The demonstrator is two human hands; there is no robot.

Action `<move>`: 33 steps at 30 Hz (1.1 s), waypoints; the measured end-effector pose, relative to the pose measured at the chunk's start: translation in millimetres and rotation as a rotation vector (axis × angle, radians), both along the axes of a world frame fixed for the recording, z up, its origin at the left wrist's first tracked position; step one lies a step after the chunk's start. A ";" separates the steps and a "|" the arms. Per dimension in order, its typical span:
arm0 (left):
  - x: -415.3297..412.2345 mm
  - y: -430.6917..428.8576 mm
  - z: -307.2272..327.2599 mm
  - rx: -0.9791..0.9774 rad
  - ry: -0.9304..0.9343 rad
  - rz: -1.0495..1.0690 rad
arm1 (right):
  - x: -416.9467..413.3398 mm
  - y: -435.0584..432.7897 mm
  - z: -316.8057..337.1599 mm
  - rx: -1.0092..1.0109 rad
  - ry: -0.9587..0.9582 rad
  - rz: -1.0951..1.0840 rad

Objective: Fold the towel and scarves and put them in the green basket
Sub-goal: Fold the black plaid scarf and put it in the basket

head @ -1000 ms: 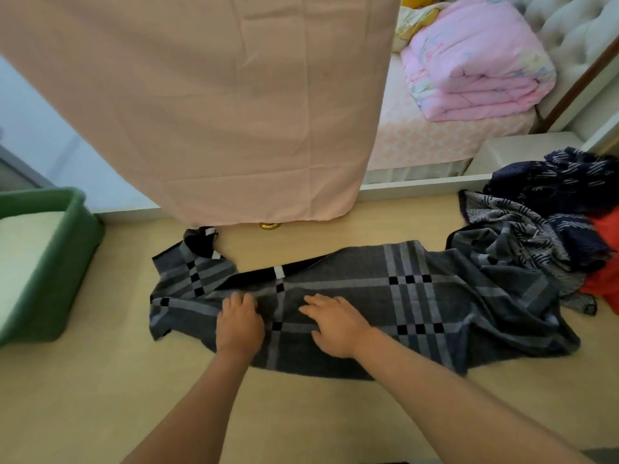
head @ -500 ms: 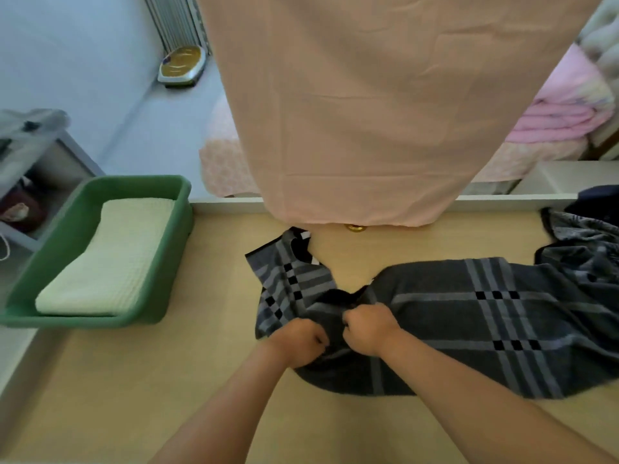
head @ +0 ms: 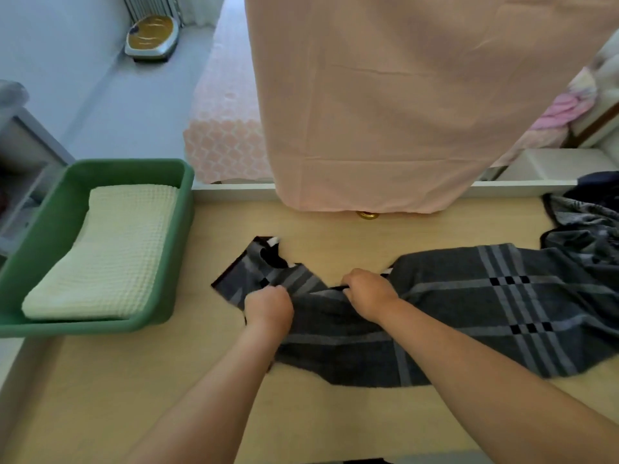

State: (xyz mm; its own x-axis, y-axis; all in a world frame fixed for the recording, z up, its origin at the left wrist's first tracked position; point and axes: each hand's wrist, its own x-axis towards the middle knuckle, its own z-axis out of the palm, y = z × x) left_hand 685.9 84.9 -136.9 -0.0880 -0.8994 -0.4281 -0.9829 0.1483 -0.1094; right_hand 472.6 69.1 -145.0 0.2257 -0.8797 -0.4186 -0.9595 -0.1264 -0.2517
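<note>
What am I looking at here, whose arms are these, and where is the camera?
No machine here: these are a person's two bare arms, filmed by a camera worn on the head, looking down. On the pale wooden surface lies a dark grey checked scarf. The left hand and the right hand each grip bunched fabric near its left end. To the left stands a green plastic basket holding a folded cream waffle towel. More dark patterned scarves lie heaped at the right edge. A pink cloth hangs beyond.
</note>
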 end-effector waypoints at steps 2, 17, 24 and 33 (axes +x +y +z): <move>-4.1 -4.9 6.3 -0.002 -0.092 0.013 | -2.2 -0.5 3.9 -0.027 -0.018 -0.019; 11.4 -53.0 -6.3 -0.347 0.299 0.442 | -9.4 -33.9 13.0 -0.184 -0.422 -0.190; -19.6 -29.4 -19.7 -0.296 0.455 -0.102 | -6.4 0.6 -7.8 -0.155 -0.157 -0.090; 26.5 5.5 -43.7 0.154 0.249 -0.303 | -42.8 15.3 -25.4 0.191 0.025 -0.040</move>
State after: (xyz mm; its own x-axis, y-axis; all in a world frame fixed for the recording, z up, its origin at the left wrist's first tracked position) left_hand 712.4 90.4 -180.6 -0.4566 -0.7442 -0.4876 -0.8859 0.4309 0.1719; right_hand 429.9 84.5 -170.4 0.1792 -0.7919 -0.5838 -0.9691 -0.0400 -0.2433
